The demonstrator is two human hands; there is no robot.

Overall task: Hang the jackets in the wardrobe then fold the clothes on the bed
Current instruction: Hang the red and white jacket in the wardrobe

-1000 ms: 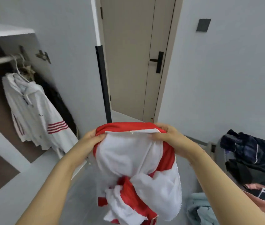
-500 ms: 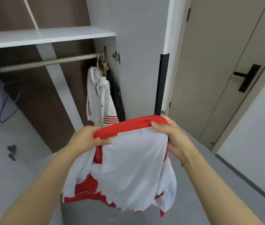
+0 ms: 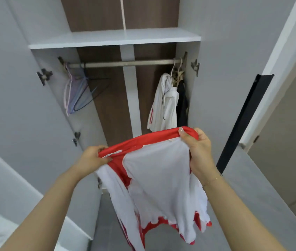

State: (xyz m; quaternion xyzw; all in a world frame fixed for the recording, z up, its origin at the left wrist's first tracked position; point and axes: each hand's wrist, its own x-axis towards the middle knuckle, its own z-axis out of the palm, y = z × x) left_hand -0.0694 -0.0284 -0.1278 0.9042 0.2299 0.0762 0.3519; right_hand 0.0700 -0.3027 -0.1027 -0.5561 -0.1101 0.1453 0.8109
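Red-and-white jacket (image 3: pixel 158 178) between both hands, no legible label.

An open wardrobe (image 3: pixel 125 105) faces the viewer, its rail (image 3: pixel 125 62) bare along the middle stretch. Empty hangers (image 3: pixel 74 91) crowd the rail's left end; a white jacket (image 3: pixel 163 104) and a dark garment (image 3: pixel 182 104) hang tight against the right wall. Between the two groups the way to the rail is open, with a pale vertical strip on the back panel behind it. A shelf (image 3: pixel 114 38) caps the space just above the rail. Open doors (image 3: pixel 225 69) flank both sides. Both hands, left (image 3: pixel 92 160) and right (image 3: pixel 198 151), grip a red-and-white jacket (image 3: pixel 158 178) that hangs across the lower part of the opening.
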